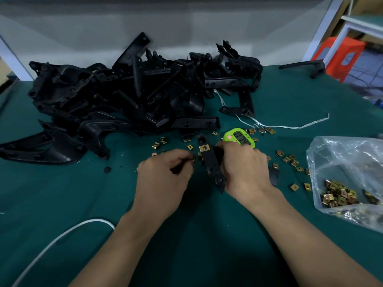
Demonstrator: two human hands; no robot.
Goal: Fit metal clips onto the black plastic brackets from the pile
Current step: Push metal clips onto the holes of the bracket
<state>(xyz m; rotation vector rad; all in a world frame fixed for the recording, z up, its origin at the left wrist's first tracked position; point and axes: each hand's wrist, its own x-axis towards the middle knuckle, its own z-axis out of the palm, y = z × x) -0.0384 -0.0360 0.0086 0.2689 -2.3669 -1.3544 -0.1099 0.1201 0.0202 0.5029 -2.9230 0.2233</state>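
My right hand (244, 168) grips a long black plastic bracket (210, 162), held upright and tilted, with one brass metal clip (204, 148) sitting on its upper part. Just left of the bracket, my left hand (165, 179) has its fingers curled and pinched together; whether they hold a clip is hidden. Several loose brass clips (290, 160) lie scattered on the green table around both hands. A big pile of black brackets (124, 96) fills the back left of the table.
A clear plastic bag (348, 179) with several clips lies at the right. A green digital timer (240, 137) sits behind my right hand. White string (290, 126) trails at the back right, a white cable (62, 235) at the front left. One black bracket (304, 66) lies far right.
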